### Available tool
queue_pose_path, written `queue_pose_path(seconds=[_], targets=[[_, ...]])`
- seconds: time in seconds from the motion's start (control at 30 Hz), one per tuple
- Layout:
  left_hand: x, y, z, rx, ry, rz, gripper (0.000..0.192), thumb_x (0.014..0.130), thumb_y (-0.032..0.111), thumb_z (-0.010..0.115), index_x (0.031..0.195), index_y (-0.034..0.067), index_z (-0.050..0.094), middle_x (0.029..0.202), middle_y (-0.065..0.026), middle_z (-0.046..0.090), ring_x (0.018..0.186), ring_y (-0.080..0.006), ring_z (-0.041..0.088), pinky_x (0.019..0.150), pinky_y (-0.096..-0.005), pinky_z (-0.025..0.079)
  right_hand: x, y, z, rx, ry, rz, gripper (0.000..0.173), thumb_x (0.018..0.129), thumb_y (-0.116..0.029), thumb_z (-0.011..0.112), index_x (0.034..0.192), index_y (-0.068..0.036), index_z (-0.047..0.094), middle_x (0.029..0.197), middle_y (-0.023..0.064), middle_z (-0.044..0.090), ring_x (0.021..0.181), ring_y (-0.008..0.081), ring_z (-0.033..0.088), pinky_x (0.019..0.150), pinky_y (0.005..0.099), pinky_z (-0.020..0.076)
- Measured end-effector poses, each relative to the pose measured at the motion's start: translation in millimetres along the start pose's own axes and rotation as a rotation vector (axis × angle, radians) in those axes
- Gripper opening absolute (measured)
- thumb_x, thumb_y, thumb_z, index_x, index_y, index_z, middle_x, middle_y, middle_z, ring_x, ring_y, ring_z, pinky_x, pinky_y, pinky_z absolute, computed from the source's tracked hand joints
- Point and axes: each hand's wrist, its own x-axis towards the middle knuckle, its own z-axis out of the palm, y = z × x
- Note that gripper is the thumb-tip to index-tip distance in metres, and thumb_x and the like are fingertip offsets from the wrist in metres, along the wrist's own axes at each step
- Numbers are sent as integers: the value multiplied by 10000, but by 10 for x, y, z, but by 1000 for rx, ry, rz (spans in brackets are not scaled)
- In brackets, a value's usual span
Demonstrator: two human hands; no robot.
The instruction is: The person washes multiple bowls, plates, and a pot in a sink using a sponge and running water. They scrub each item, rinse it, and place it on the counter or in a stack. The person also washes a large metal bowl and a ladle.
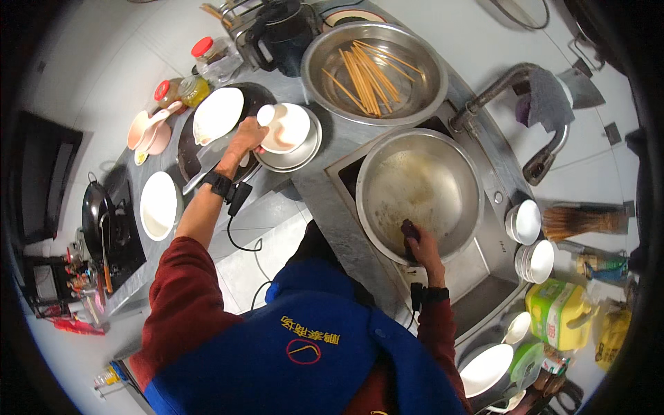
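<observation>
My left hand (pixel 250 135) grips the near-left rim of a white bowl (pixel 290 129), and a small rounded white piece shows at that rim. Beneath the bowl are stacked round plates (pixel 309 150). To the left of this hand, a white spouted bowl (pixel 220 111) and a cleaver (pixel 199 176) lie on a dark round board (pixel 187 155). My right hand (pixel 426 249) is inside a large steel basin (pixel 446 176), closed around a dark scrubbing cloth or pad (pixel 410 231). Brownish residue and dark specks mark the basin's bottom around it.
A second steel basin (pixel 316 98) holds several wooden chopsticks (pixel 368 78). The faucet (pixel 487 93) has a grey cloth (pixel 551 98) draped over it. Stacked white bowls (pixel 524 223) stand at the sink's right edge. A white basin (pixel 158 205) sits at left near the wok (pixel 96 218).
</observation>
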Motion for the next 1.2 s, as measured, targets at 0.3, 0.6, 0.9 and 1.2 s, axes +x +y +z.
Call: queue_pose_path(seconds=[0.3,0.6,0.9,1.2], targets=[[335,-238,170,138,-122,77,274,812,142,510,892,-115,564,667,-150,614,448,-204,599,392,-293,484,46,-51,91,-84,-46,79,317,768,-39,508,1076,-15,574,980,237,601,932,412,556,800,447,438],[151,-347,174,24,-120,186,234,791,216,644,886,24,551,733,0,471,634,-111,474,537,-253,411,117,-197,53,-144,-50,120,263,786,-93,530,1034,-60,611,950,209,618,918,376,578,768,437,452],[441,-113,55,615,-129,724,339,687,41,616,1014,4,533,869,-176,552,794,-323,551,699,-368,428,-169,-483,-140,-140,386,-108,273,789,-176,554,994,2,571,845,180,587,886,358,567,778,420,461],[858,-121,301,627,-291,756,269,714,17,509,970,-1,590,856,-180,622,838,-329,602,724,-370,473,-222,-1404,-667,1285,287,-282,464,816,-246,522,1244,-77,462,1135,170,575,1015,294,566,802,398,468]])
